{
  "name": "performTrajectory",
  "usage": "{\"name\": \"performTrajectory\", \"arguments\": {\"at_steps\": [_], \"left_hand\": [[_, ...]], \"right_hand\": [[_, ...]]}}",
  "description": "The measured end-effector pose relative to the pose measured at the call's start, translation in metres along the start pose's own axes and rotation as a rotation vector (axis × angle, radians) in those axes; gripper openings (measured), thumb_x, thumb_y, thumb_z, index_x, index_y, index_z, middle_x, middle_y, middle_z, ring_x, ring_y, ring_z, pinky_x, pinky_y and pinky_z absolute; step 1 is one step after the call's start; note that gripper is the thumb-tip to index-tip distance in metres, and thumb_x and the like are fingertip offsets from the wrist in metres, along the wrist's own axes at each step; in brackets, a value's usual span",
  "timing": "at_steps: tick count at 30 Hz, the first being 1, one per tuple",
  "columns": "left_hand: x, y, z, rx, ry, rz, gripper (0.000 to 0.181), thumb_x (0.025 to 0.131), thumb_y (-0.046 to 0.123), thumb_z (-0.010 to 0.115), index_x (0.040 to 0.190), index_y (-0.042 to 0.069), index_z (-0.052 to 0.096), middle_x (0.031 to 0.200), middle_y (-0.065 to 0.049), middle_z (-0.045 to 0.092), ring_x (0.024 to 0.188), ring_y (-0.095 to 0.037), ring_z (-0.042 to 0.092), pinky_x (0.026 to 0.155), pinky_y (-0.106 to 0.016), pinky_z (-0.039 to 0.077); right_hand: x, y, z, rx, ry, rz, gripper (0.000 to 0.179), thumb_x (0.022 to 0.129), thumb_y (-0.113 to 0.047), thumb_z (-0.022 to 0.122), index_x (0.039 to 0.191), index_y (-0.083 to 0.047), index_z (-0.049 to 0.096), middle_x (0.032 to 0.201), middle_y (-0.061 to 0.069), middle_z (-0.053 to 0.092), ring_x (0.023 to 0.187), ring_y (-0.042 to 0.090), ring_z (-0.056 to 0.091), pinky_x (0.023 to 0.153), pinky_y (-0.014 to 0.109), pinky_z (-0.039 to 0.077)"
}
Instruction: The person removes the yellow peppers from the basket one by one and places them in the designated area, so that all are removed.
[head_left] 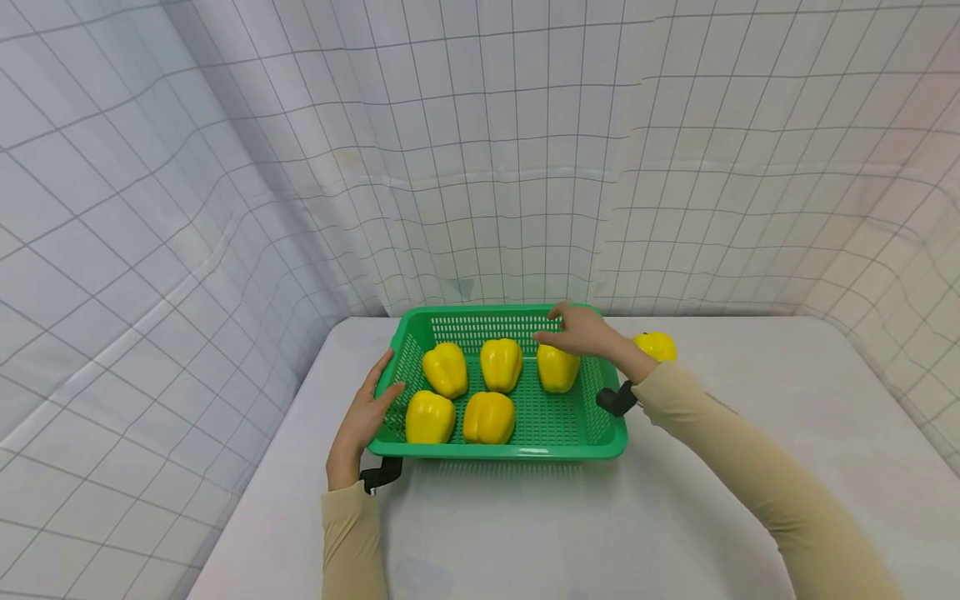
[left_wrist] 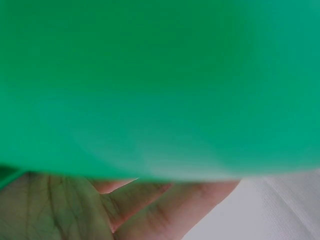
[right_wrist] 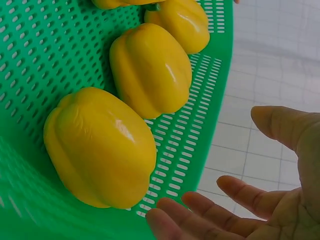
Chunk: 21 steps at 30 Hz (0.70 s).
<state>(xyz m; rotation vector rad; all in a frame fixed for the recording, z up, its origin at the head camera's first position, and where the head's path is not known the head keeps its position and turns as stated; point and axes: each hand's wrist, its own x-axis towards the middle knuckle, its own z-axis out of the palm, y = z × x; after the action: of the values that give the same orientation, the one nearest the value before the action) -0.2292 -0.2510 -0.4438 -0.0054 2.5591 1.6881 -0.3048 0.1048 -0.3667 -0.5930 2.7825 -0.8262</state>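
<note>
A green plastic basket [head_left: 495, 452] holds several yellow bell peppers, among them one at the front left [head_left: 431, 417] and one at the back right [head_left: 558, 369]. Over that back right pepper is my right hand [head_left: 587, 332], near the far rim. Its fingers are spread and nothing lies between them; the right wrist view shows the palm and fingers beside a large pepper [right_wrist: 102, 150]. My left hand [head_left: 363, 417] rests against the basket's left side, its thumb reaching over the rim and its fingers extended along the outside. Close green plastic [left_wrist: 160, 100] fills most of the left wrist view.
Another yellow bell pepper [head_left: 657, 345] sits on the white table [head_left: 480, 533] outside the basket, to the right, partly behind my right forearm. White checked curtains [head_left: 510, 183] hang behind the table and at both sides.
</note>
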Motion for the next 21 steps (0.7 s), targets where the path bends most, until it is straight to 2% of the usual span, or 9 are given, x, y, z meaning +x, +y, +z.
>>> {"name": "performTrajectory", "arguments": {"at_steps": [5, 14, 17, 21], "left_hand": [[0.0, 0.0, 0.0, 0.0, 0.0, -0.003, 0.061, 0.101, 0.028, 0.047, 0.153, 0.033, 0.015, 0.157, -0.006, 0.01, 0.137, -0.035, 0.019, 0.103, -0.06, 0.021], [-0.001, 0.0, 0.0, 0.017, 0.003, -0.011, 0.062, 0.101, 0.029, 0.047, 0.153, 0.033, 0.015, 0.157, -0.006, 0.011, 0.135, -0.035, 0.022, 0.102, -0.061, 0.022], [0.0, -0.001, -0.001, 0.014, 0.004, -0.01, 0.062, 0.1, 0.029, 0.047, 0.153, 0.033, 0.015, 0.157, -0.006, 0.011, 0.136, -0.035, 0.021, 0.102, -0.061, 0.021], [0.001, -0.003, 0.0, 0.006, -0.002, -0.009, 0.062, 0.1, 0.029, 0.047, 0.153, 0.033, 0.015, 0.157, -0.006, 0.011, 0.135, -0.035, 0.021, 0.102, -0.061, 0.021]], "right_hand": [[0.006, -0.004, 0.005, -0.021, -0.047, 0.041, 0.065, 0.093, -0.039, 0.057, 0.133, 0.01, 0.043, 0.123, 0.027, 0.054, 0.109, 0.036, 0.054, 0.085, 0.044, 0.047], [0.015, -0.003, 0.013, -0.023, -0.124, 0.194, 0.079, 0.094, -0.042, 0.055, 0.142, 0.013, 0.024, 0.138, 0.032, 0.038, 0.125, 0.042, 0.04, 0.098, 0.049, 0.037], [0.018, 0.0, 0.017, -0.021, -0.149, 0.232, 0.083, 0.094, -0.042, 0.054, 0.143, 0.014, 0.018, 0.141, 0.033, 0.033, 0.127, 0.043, 0.037, 0.099, 0.05, 0.037], [0.023, 0.005, 0.021, -0.008, -0.171, 0.286, 0.085, 0.095, -0.043, 0.053, 0.145, 0.014, 0.013, 0.144, 0.032, 0.029, 0.123, 0.042, 0.042, 0.088, 0.046, 0.047]]}}
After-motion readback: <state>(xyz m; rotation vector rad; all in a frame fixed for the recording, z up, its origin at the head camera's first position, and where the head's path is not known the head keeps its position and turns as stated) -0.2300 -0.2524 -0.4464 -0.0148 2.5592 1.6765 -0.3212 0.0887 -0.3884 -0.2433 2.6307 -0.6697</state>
